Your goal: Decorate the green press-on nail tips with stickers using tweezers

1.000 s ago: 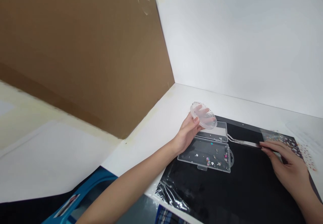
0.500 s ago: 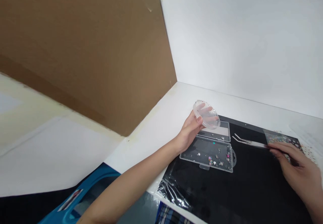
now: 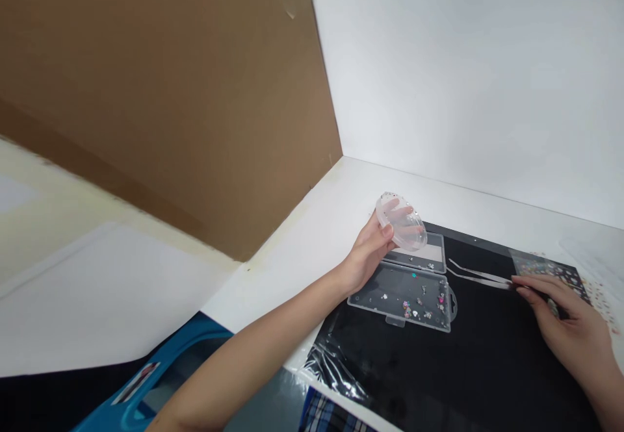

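The right hand had drawn back a little, so the tips of the metal tweezers no longer lay against the open clear plastic case and now sat just beside its right edge. Its fingers stayed closed in a narrow pinch on the tweezers' rear end, with the two tweezer arms showing slightly apart towards the tips. That hand lay over the speckled sticker sheet near the far right corner of the black mat. The left hand held an oval clear plastic dish in a wider grip, tilted up above the case's far half, with fingers showing through it and the thumb on its near edge; it had barely shifted. Tiny beads clung along the dish's rim. The case lay open on the mat near its far left corner, with small colored gems scattered inside. Crumpled plastic wrap poked from under the mat's near left corner, and the white bench ran beyond the mat's far edge to a cardboard panel.
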A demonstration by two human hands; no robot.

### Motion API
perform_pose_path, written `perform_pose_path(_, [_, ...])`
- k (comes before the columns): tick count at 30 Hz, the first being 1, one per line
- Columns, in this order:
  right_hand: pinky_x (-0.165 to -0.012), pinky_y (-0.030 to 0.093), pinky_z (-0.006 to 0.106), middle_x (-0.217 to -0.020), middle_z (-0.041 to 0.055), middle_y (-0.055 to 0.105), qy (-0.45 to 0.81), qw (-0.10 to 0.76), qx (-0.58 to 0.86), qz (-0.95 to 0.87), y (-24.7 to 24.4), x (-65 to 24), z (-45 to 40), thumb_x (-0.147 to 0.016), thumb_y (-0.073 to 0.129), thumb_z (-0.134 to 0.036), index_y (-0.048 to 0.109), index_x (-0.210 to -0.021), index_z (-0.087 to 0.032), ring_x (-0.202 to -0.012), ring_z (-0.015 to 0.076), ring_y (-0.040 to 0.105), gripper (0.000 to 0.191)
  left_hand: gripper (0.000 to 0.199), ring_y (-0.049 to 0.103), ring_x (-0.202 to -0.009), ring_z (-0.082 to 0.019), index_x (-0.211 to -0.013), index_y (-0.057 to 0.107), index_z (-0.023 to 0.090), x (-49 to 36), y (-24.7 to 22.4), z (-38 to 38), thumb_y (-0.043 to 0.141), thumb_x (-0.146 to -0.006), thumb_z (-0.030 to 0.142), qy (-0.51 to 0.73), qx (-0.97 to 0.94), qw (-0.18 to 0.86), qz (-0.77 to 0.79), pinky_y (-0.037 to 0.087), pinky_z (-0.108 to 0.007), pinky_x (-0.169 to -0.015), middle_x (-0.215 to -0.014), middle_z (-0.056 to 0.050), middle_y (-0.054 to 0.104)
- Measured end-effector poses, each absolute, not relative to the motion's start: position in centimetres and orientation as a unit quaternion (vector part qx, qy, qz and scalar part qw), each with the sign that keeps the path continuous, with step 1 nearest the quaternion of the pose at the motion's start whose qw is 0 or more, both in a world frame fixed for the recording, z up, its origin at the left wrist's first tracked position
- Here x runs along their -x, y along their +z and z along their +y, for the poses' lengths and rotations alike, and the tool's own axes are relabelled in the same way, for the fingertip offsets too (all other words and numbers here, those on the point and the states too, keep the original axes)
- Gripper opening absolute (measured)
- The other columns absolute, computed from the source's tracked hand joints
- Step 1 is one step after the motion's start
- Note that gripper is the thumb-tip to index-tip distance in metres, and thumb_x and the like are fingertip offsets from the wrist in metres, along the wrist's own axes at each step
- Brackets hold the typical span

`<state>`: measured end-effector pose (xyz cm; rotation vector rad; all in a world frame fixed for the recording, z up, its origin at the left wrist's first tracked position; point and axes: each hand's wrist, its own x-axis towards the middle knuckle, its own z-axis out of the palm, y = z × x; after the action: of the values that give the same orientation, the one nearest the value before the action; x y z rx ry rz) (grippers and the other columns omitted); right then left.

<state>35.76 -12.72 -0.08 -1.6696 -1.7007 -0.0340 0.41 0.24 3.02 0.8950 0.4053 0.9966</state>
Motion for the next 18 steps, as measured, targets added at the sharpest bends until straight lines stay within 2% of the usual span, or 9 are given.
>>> perform_pose_path(13, [-0.085, 0.062, 0.04, -0.107, 0.004, 0.082, -0.014, 0.371, 0.665, -0.647, 0.05, -35.97, -12.87, -0.102, 0.066, -0.057, 0.084, -0.1, -0.032, -0.099, 0.027, 0.078, 0.031, 0.077, 0.065, -0.138, -0.044, -0.151, 0.059, 0.03, -0.18, 2.75, 0.25, 0.085, -0.089, 0.068, 0.457, -0.417, 0.766, 0.172, 0.043, -0.061, -0.119, -0.168, -0.015, 0.053])
perform_pose_path(18, [-0.088, 0.062, 0.039, -0.105, 0.0029, 0.082, -0.006, 0.376, 0.656, -0.654, -0.02, -35.43, -12.7, -0.102, 0.066, -0.055, 0.083, -0.1, -0.032, -0.099, 0.0258, 0.078, 0.029, 0.082, 0.063, -0.141, -0.046, -0.151, 0.057, 0.032, -0.21, 2.82, 0.15, 0.089, -0.086, 0.068, 0.45, -0.409, 0.773, 0.181, 0.044, -0.06, -0.117, -0.169, -0.015, 0.051])
